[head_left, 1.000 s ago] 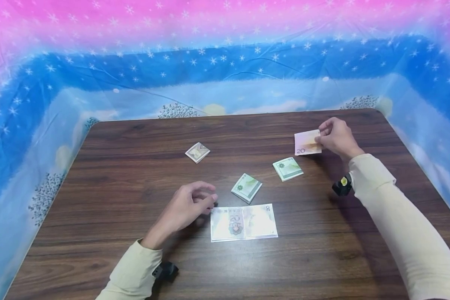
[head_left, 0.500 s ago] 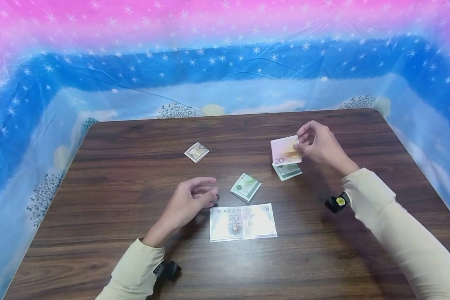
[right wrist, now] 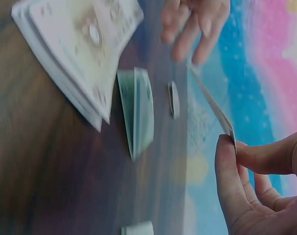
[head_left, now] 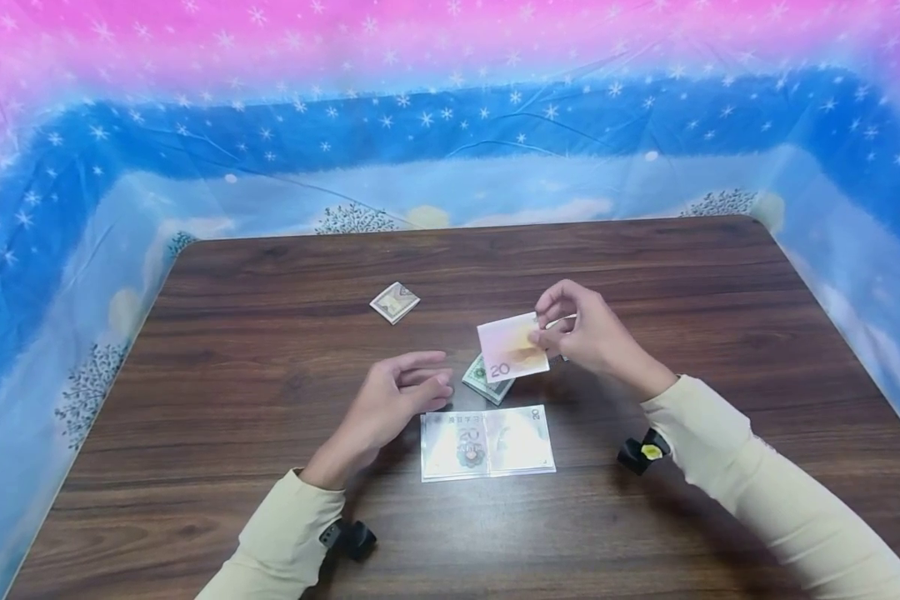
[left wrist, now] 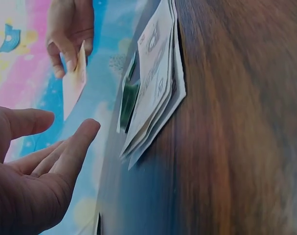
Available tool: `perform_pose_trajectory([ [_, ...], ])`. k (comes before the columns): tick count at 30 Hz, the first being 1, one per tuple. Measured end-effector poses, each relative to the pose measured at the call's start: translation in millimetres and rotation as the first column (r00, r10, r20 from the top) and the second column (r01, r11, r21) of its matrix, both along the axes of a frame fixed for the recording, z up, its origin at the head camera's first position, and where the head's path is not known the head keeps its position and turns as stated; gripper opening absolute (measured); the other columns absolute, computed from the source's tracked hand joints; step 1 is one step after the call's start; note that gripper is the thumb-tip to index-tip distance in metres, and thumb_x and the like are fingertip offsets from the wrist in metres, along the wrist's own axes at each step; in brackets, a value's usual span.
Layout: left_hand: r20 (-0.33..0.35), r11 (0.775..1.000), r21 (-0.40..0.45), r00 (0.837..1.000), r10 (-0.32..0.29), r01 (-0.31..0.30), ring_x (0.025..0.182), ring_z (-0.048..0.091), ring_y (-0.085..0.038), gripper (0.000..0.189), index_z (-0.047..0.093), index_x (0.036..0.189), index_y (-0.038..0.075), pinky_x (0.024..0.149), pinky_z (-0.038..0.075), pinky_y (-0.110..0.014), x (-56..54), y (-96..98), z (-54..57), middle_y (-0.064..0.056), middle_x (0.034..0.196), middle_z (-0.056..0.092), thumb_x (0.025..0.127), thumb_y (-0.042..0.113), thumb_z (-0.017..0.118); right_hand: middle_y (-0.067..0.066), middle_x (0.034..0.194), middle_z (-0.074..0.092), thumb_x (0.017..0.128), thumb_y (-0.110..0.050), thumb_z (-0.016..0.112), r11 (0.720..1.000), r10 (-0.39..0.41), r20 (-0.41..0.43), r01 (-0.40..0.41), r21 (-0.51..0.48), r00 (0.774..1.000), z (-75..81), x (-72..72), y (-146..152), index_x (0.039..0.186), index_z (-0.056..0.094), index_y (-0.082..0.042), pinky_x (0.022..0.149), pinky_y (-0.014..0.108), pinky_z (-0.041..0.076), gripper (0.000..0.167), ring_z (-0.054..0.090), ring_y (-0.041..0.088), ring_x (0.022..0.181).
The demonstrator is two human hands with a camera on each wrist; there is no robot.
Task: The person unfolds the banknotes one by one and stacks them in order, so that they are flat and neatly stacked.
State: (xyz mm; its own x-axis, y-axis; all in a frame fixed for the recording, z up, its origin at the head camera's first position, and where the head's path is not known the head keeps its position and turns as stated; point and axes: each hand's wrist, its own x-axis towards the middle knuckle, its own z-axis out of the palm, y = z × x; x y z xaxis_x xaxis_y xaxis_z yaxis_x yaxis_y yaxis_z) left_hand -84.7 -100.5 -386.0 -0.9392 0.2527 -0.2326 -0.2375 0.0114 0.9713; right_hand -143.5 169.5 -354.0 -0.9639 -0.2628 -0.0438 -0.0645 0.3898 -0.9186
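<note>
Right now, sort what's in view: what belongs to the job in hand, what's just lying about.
Seemingly the job's:
right hand, pinching a folded 20 banknote
left hand, near the unfolded 20 banknotes
probably also: folded green banknote, folded brown banknote, another banknote, barely in view

Just surroundings:
wood-grain table
snowflake-print cloth

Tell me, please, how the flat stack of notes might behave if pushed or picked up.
The flat stack of notes would probably slip apart, since its layered edges sit unevenly. It may bend at the middle, where a crease shows, and seems unlikely to roll, lying low on the table.
</note>
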Motion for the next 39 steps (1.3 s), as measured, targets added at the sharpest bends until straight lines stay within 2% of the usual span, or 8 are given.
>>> perform_pose_trajectory([
  [7, 0.088, 0.998, 0.061, 0.996, 0.004, -0.010, 0.103, 0.071, -0.037, 0.043, 0.051, 0.140, -0.008, 0.087, 0.061, -0.037, -1.8, 6.3, 0.2, -0.030, 0.122, 0.066, 0.099, 0.002, 0.062, 0.013, 0.095, 0.060, 0.086, 0.010, 0.074, 0.990, 0.035, 0.095, -0.021, -0.143, 0.995, -8.0, 12.9, -22, 0.106, 0.053, 0.004, 0.066, 0.036, 0.063, 0.030, 0.068, 0.019, 0.075],
  [13, 0.117, 0.995, 0.065, 0.991, 0.065, -0.073, 0.090, 0.073, -0.023, 0.039, 0.054, 0.135, -0.012, 0.081, 0.062, -0.032, -1.7, 10.2, -1.1, -0.027, 0.115, 0.069, 0.098, -0.001, 0.062, 0.011, 0.092, 0.062, 0.085, 0.007, 0.075, 0.975, 0.067, 0.142, -0.035, -0.220, 0.988, -15.7, 20.0, -31, 0.103, 0.054, 0.004, 0.070, 0.039, 0.064, 0.028, 0.069, 0.017, 0.076],
  [17, 0.107, 0.993, 0.051, 0.989, 0.101, -0.107, 0.087, 0.072, -0.017, 0.037, 0.056, 0.132, -0.013, 0.079, 0.062, -0.029, -1.0, 11.1, -0.4, -0.025, 0.113, 0.070, 0.097, -0.002, 0.062, 0.012, 0.089, 0.066, 0.087, 0.005, 0.075, 0.973, 0.064, 0.156, -0.027, -0.229, 0.986, -20.5, 23.7, -34, 0.099, 0.058, 0.006, 0.071, 0.038, 0.064, 0.021, 0.070, 0.017, 0.075],
  [22, 0.093, 0.992, 0.074, 0.991, 0.094, -0.101, 0.090, 0.072, -0.018, 0.035, 0.057, 0.131, -0.013, 0.082, 0.062, -0.030, -0.5, 11.6, 1.3, -0.027, 0.116, 0.069, 0.098, -0.002, 0.060, 0.014, 0.090, 0.068, 0.088, 0.001, 0.075, 0.982, 0.030, 0.171, 0.003, -0.189, 0.985, -25.1, 27.7, -37, 0.100, 0.065, 0.007, 0.073, 0.040, 0.064, 0.017, 0.071, 0.019, 0.076],
  [28, 0.088, 0.990, 0.104, 0.993, 0.085, -0.094, 0.093, 0.073, -0.021, 0.037, 0.057, 0.133, -0.011, 0.084, 0.062, -0.033, 0.7, 13.0, 4.2, -0.026, 0.117, 0.069, 0.098, -0.001, 0.062, 0.013, 0.109, 0.071, 0.088, -0.015, 0.080, 0.989, 0.011, 0.239, 0.026, -0.149, 0.971, -25.1, 33.2, -39, 0.112, 0.069, 0.001, 0.083, 0.038, 0.060, 0.031, 0.072, 0.021, 0.090],
  [33, 0.064, 0.991, 0.119, 0.996, 0.055, -0.062, 0.097, 0.072, -0.025, 0.037, 0.056, 0.133, -0.006, 0.088, 0.061, -0.037, 1.2, 14.2, 7.0, -0.024, 0.119, 0.069, 0.098, 0.004, 0.064, 0.012, 0.120, 0.069, 0.084, -0.028, 0.084, 0.986, 0.038, 0.279, 0.010, -0.169, 0.960, -24.4, 38.3, -40, 0.122, 0.066, -0.002, 0.090, 0.042, 0.057, 0.049, 0.071, 0.022, 0.100],
  [39, 0.029, 0.988, 0.154, 0.999, 0.014, -0.018, 0.103, 0.070, -0.023, 0.036, 0.056, 0.129, -0.004, 0.093, 0.059, -0.040, 2.1, 17.3, 6.3, -0.024, 0.125, 0.066, 0.097, 0.008, 0.067, 0.015, 0.129, 0.064, 0.085, -0.026, 0.084, 0.970, 0.090, 0.308, -0.013, -0.241, 0.947, -25.2, 44.9, -44, 0.130, 0.061, 0.001, 0.091, 0.035, 0.057, 0.057, 0.069, 0.025, 0.108],
])
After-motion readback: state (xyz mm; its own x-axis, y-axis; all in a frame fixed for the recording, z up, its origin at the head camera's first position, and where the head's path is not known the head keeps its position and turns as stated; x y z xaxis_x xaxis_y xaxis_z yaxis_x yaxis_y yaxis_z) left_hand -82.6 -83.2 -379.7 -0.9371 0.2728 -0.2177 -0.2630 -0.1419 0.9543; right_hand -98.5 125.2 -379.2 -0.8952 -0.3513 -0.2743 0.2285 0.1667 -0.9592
